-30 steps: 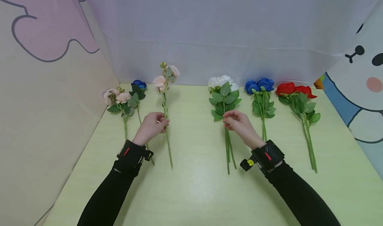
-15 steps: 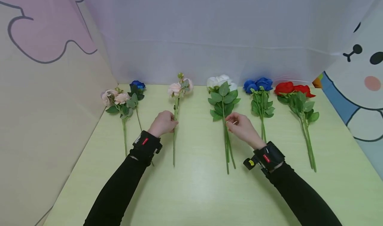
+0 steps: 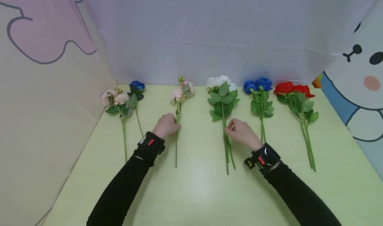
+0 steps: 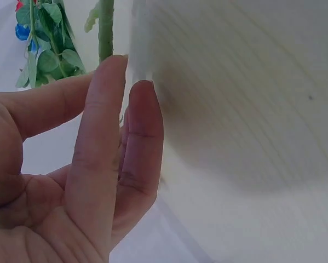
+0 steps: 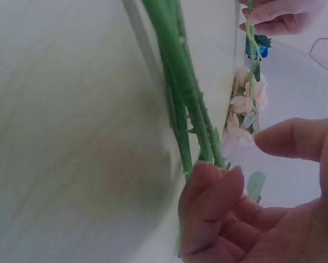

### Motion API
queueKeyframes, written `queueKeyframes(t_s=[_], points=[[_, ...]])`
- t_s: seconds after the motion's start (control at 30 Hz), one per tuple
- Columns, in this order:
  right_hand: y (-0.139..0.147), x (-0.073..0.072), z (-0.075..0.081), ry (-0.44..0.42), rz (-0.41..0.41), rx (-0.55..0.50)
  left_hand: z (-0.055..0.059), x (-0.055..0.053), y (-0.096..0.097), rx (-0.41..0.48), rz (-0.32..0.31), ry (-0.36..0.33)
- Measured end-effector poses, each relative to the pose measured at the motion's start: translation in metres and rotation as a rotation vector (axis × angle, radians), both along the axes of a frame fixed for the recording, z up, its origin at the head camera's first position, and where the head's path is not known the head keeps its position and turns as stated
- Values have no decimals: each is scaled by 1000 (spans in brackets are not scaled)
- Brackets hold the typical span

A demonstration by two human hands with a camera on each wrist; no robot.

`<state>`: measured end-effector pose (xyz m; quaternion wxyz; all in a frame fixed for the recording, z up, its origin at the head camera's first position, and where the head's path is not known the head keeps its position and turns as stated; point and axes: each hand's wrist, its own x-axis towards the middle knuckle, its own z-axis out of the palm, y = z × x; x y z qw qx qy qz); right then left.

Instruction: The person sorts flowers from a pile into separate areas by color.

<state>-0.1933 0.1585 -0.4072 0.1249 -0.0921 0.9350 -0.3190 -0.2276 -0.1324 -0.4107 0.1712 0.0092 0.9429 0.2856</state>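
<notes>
A pale pink artificial flower (image 3: 176,94) with a bud at its top lies upright on the table, left of the middle. My left hand (image 3: 166,125) pinches its green stem (image 4: 106,30), partly hidden behind the fingers in the left wrist view. My right hand (image 3: 241,132) is beside the bunch of white flowers (image 3: 221,82). In the right wrist view its curled fingertips touch or nearly touch the bunch's several green stems (image 5: 185,82), while the thumb (image 5: 287,137) stands apart from them.
On the left lie another pale pink flower (image 3: 120,99) and a blue flower (image 3: 137,85) with a dark stem. To the right lie blue flowers (image 3: 263,83) and red flowers (image 3: 285,88). A white cloth wall (image 3: 191,29) borders the table's (image 3: 194,199) far edge.
The left hand has moved right with the pink flower and lowered it toward the table beside the white bunch. The right hand has slid slightly down along the white flowers' stems.
</notes>
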Motion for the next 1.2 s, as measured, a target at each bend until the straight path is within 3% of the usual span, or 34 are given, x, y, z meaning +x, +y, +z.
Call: queueKeyframes(t_s=[0.27,0.53,1.2], points=[[-6,1,-5,-58,-7,76,1,4,-2,-18,-9,33],[-10,0,-8,-73,8,159,-3,5,-3,-12,-22,6],[-15,4,-9,-123,-1,122,-8,11,-12,26,-13,-20]])
